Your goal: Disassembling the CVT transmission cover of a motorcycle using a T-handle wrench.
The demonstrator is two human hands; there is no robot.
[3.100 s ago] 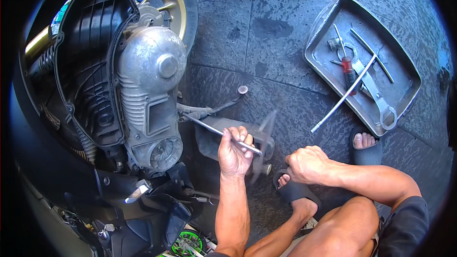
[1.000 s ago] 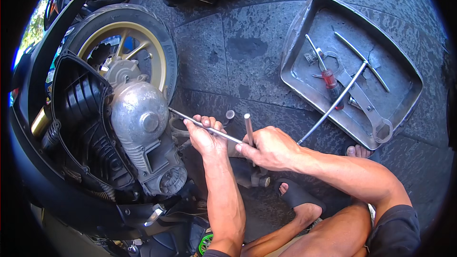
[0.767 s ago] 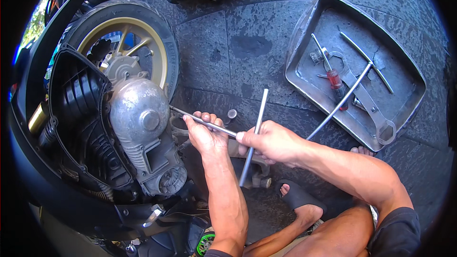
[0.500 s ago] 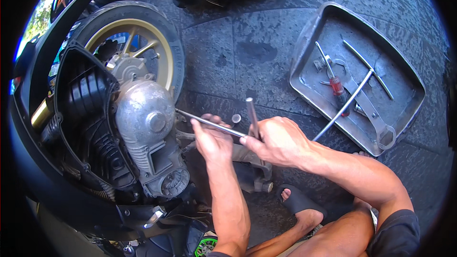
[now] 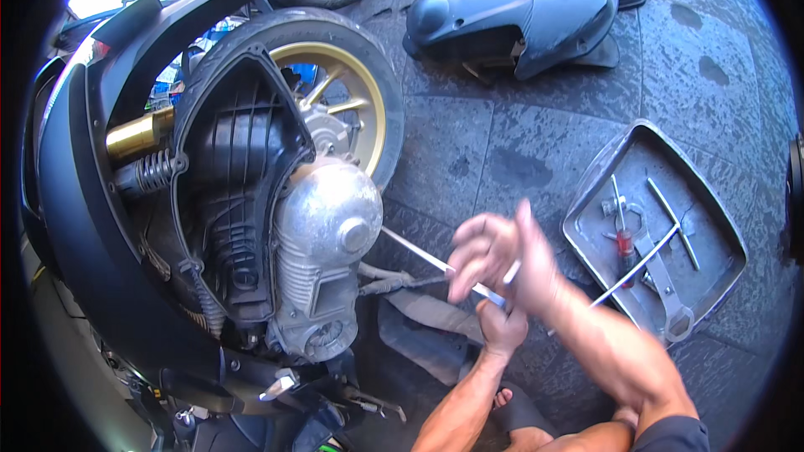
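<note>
A long T-handle wrench point(image 5: 419, 252) runs from the right edge of the domed metal engine cover point(image 5: 328, 211) to my hands. My left hand point(image 5: 504, 331) is closed around its handle end, thumb up along the shaft. Just above, my right hand point(image 5: 507, 259) has its fingers stretched and spread, blurred by motion, close to the crossbar. The tool's tip meets the cover's rim; what it seats on is too small to make out. Beside the cover lies an open black ribbed housing point(image 5: 243, 138) of the scooter.
At right a metal pan point(image 5: 578, 226) holds a red-handled screwdriver point(image 5: 624, 243), a large ring spanner point(image 5: 657, 276) and another T-handle wrench point(image 5: 649, 258). A rear wheel point(image 5: 387, 130) with gold rim stands behind the cover. A dark plastic body part point(image 5: 536, 21) lies on the tiled floor.
My left hand has gone from beneath the shaft to its handle end. My right hand has let go of the handle and spread its fingers. The view has shifted, moving the scooter rightward in the picture.
</note>
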